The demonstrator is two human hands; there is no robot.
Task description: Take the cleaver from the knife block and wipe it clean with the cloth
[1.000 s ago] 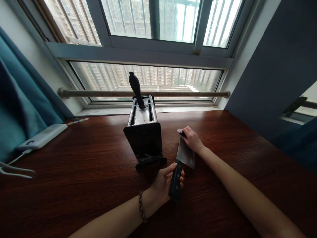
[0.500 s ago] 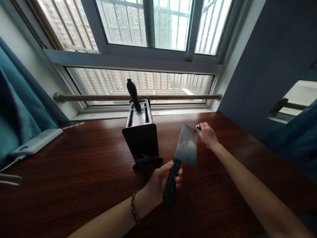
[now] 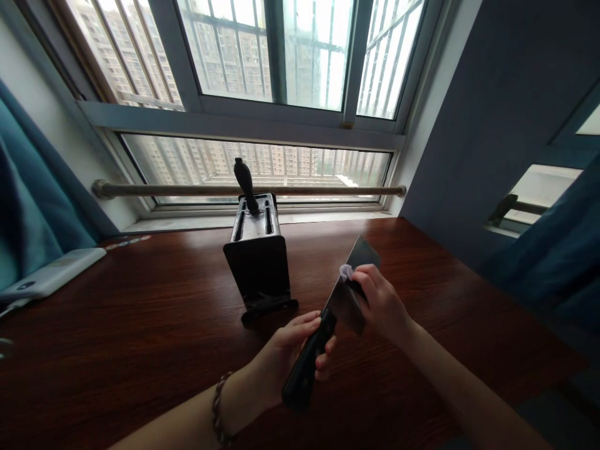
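My left hand point(image 3: 285, 350) is wrapped round the black handle of a cleaver point(image 3: 349, 294), holding it above the wooden table with the broad steel blade pointing away and to the right. My right hand point(image 3: 382, 300) pinches a small white wipe point(image 3: 345, 271) and presses it against the flat of the blade near its middle. Just behind the cleaver stands a dark metal knife block point(image 3: 257, 259) with one black-handled tool point(image 3: 244, 182) sticking up from a slot.
The dark wooden table point(image 3: 140, 325) runs to a window sill with a horizontal rail point(image 3: 187, 189). A white power bank point(image 3: 44, 278) with a cable lies at the far left by a teal curtain. A dark wall stands on the right.
My right hand came back from the blade's far corner and now presses the wipe on the middle of the blade. The cleaver has tilted more to the right and sits lower.
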